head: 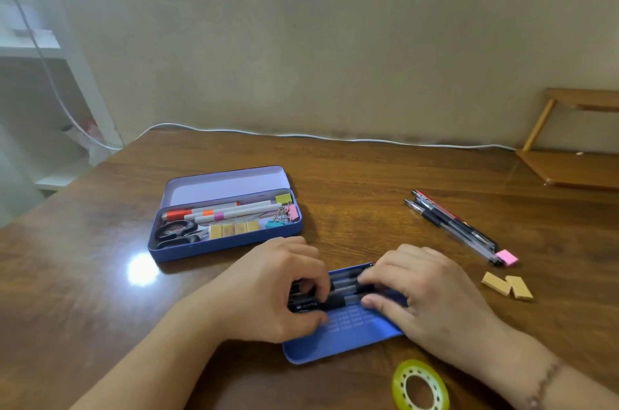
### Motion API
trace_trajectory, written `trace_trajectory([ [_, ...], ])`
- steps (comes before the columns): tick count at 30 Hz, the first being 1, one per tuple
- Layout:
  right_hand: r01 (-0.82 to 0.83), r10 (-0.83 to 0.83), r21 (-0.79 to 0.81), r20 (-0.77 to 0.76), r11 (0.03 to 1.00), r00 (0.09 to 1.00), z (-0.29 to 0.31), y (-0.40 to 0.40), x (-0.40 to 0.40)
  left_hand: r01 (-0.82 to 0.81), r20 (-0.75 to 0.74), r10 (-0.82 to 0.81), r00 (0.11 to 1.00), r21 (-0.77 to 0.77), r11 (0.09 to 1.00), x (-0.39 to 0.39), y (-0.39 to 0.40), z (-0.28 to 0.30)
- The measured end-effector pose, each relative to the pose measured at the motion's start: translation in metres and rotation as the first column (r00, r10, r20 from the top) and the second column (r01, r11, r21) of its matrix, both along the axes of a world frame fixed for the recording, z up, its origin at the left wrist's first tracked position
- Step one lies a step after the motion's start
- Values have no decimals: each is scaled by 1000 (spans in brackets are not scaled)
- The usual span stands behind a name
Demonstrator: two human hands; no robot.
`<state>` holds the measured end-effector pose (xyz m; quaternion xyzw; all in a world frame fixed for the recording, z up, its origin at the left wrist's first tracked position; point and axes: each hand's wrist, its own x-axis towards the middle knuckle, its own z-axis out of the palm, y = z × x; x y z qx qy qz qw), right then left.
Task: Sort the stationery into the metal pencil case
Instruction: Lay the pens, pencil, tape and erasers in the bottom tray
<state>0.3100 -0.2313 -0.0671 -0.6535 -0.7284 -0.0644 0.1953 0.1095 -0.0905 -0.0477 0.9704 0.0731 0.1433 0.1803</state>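
Observation:
An open blue metal pencil case [187, 254] lies left of centre, its lid [221, 184] tipped back. Inside it are markers [231, 210], scissors [176, 232], tan erasers [234, 229] and binder clips [284, 210]. Nearer me lies a blue inner tray [338, 339] with several black pens [345, 285] across it. My left hand [268, 292] grips the pens' left ends. My right hand [425, 292] pinches their right part with fingers and thumb. The tray's right end is hidden under my right hand.
Several more pens [452, 225] and a pink binder clip [506, 257] lie at the right. Two tan erasers [507, 285] sit near them. A roll of clear tape [420, 386] is at the front edge. A white cable [335, 138] runs along the wall, and a wooden shelf [576, 168] stands far right.

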Motion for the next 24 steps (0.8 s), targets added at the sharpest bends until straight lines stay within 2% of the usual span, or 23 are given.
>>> trace_trajectory([
  [5,73,-72,54,-22,996,997,6,-1,6,-50,-4,49,999,-33,998,-1,5,-2],
  [7,211,-206,96,-67,973,976,11,-3,26,-50,-8,50,999,-31,998,-1,6,-3],
  [9,450,-445,62,-79,891,892,19,-8,50,-46,-5,45,999,-24,999,-1,6,-4],
  [11,655,-657,-49,-30,754,754,25,-14,69,-39,3,39,999,-42,998,-1,6,-4],
  [13,746,-749,-147,41,650,661,28,-15,78,-38,21,40,999,-72,997,-1,6,-3],
  [16,760,-765,-201,65,618,640,29,-12,80,-70,84,76,994,-72,995,0,6,-5],
  [21,756,-739,-151,158,637,655,30,-10,72,-184,257,219,941,-152,971,1,8,-9],
  [24,735,-722,-171,139,656,678,30,-8,64,-208,327,257,909,-179,962,3,8,-7],
])
